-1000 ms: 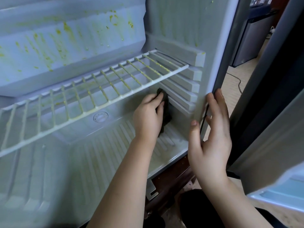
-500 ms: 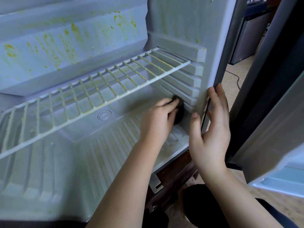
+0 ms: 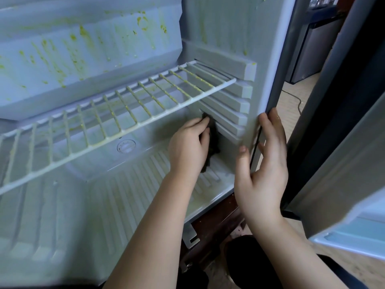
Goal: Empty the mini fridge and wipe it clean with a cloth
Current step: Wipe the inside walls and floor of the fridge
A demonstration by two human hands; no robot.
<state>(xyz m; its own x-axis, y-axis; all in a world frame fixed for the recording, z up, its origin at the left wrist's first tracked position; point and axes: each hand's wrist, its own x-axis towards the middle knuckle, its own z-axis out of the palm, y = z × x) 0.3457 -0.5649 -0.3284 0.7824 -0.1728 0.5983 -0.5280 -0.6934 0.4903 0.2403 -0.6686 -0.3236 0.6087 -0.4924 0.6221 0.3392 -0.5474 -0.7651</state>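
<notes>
Wiping stage, no contents seen inside the white plastic-lined mini fridge [image 3: 229,28]: one dark crumpled cloth [image 3: 213,140] gripped in the curled left hand [image 3: 188,147] and pressed to the right inner wall just below the ribbed shelf guides [image 3: 229,105], right hand [image 3: 262,163] flat-fingered on the near right cabinet edge, holding nothing. Next move, as judged: work the cloth up over the guides, then across the single white wire shelf [image 3: 145,121] and the yellow-green-spattered far wall [image 3: 93,49], with firm pressure on dried stains. Count: one fridge, one cloth, one wire shelf, two hands.
</notes>
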